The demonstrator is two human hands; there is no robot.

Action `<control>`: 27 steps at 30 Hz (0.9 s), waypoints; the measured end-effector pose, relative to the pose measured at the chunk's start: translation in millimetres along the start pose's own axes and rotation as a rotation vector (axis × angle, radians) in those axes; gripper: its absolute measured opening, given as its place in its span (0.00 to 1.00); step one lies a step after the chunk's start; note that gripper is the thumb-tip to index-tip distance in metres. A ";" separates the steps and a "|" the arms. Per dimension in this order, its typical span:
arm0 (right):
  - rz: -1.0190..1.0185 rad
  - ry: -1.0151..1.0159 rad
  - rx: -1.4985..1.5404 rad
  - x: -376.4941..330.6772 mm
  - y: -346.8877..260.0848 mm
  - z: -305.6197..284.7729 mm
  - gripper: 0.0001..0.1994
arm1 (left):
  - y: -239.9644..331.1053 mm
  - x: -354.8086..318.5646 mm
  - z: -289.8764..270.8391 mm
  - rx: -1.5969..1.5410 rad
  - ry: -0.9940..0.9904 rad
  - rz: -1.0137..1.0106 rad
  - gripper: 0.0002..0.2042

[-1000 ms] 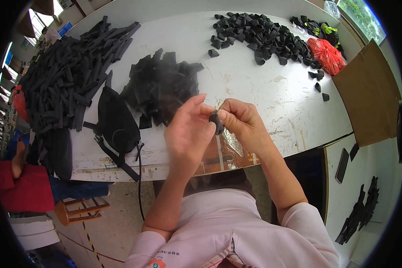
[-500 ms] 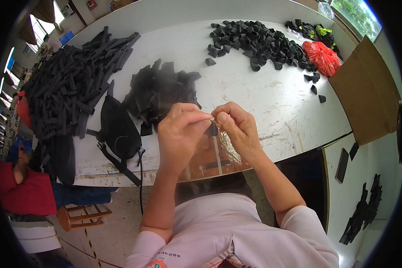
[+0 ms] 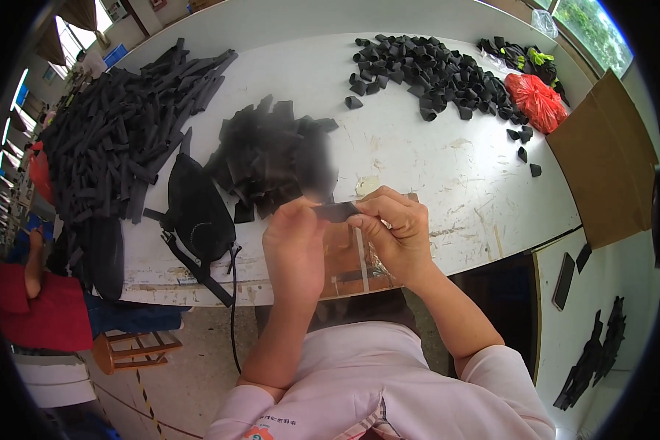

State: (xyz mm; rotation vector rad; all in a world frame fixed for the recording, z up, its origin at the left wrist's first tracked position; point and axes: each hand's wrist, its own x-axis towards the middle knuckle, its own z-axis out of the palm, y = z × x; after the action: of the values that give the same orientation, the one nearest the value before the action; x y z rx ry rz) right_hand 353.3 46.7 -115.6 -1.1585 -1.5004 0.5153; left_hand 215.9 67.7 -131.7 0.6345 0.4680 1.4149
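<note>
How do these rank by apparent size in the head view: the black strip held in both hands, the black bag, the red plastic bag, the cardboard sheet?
1. cardboard sheet
2. black bag
3. red plastic bag
4. black strip, smallest though nearest the camera, pinched between left hand and right hand.

Small black strip (image 3: 336, 211) pinched between both hands: matt, looks like foam or rubber. Worktop (image 3: 433, 154) white, smooth, scuffed and stained. Long strips pile (image 3: 117, 139) and cut pieces pile (image 3: 271, 158): same matt black. Curled black bits (image 3: 433, 73) matt. Bag (image 3: 198, 213) black cloth. Red bag (image 3: 537, 99) glossy thin plastic. Cardboard (image 3: 605, 158) brown, matt. Stool (image 3: 136, 348) wood.
</note>
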 end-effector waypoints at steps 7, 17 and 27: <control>-0.032 0.018 -0.089 1.2 -3.9 -0.3 0.05 | 9.7 5.1 15.2 0.535 -0.149 0.078 0.08; -0.105 0.033 -0.183 -2.4 -4.9 2.1 0.05 | 5.8 2.9 -1.6 0.554 -0.209 -0.259 0.05; 0.577 0.428 0.422 26.2 40.1 -35.6 0.18 | -55.0 85.1 -65.4 1.638 0.232 0.650 0.12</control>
State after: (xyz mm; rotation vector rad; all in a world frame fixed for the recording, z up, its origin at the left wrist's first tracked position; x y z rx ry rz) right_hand 403.8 76.9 -125.5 -1.2535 -0.6370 0.8606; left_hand 224.5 158.1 -211.0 2.0559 1.7680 1.4597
